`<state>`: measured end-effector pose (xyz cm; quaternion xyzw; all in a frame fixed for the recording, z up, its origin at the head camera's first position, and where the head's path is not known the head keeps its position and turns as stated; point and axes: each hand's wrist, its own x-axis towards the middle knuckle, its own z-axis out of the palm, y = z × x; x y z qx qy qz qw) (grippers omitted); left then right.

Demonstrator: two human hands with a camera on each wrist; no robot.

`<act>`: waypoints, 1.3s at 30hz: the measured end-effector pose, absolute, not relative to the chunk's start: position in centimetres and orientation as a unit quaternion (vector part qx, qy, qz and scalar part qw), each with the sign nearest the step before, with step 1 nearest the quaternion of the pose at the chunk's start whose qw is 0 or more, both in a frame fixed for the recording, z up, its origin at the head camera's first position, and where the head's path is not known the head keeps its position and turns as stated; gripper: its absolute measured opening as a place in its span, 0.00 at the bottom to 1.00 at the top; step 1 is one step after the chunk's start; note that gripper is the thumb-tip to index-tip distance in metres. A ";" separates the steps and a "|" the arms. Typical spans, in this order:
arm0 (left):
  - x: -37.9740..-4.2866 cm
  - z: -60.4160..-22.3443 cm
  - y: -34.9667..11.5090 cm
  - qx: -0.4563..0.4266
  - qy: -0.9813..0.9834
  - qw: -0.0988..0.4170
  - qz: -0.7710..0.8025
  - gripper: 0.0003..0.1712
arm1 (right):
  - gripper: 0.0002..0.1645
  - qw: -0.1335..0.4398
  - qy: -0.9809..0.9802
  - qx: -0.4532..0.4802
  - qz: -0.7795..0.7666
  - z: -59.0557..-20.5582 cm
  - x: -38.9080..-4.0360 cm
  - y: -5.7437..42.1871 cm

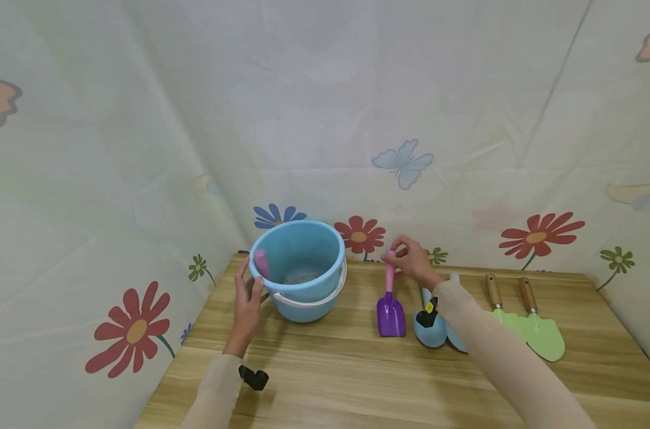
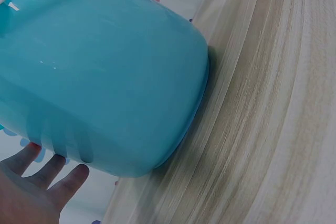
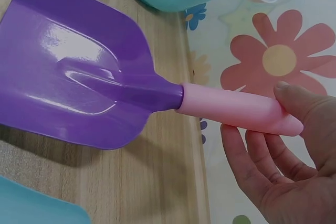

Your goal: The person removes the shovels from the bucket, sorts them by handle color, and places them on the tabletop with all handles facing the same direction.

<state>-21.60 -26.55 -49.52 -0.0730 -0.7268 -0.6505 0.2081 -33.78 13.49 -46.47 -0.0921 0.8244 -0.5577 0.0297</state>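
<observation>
A light blue bucket point(image 1: 298, 301) stands upright at the back left of the table, its white handle point(image 1: 316, 302) lowered across the front. A pink shovel handle point(image 1: 261, 263) leans inside the bucket against its left wall; the rest of that tool is hidden. My left hand point(image 1: 248, 301) rests against the bucket's left side, fingers spread and fairly straight in the left wrist view. To the right of the bucket is a toy shovel with a purple blade point(image 1: 391, 316) and pink handle point(image 3: 236, 107). Thumb and fingers of my right hand point(image 1: 410, 260) pinch the handle's end.
Right of the purple shovel lie two blue scoops, the nearer round one point(image 1: 431, 333) partly under my right forearm. Two green trowels point(image 1: 544, 336) with wooden handles lie farther right. A flower-printed cloth point(image 1: 325, 119) hangs behind the wooden table point(image 1: 346, 381).
</observation>
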 end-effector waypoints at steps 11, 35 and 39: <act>-21.7 -49.7 -26.7 -0.077 -0.728 0.209 -0.649 0.35 | 0.17 0.048 0.832 -0.079 -0.548 -47.6 -33.9 13.8; -19.7 -46.6 -25.6 -0.072 -0.728 0.187 -0.655 0.36 | 0.16 0.058 0.855 -0.059 -0.512 -49.4 -34.5 14.4; -19.6 -46.6 -25.6 -0.071 -0.730 0.187 -0.654 0.36 | 0.17 0.064 0.855 -0.052 -0.511 -49.5 -34.4 14.2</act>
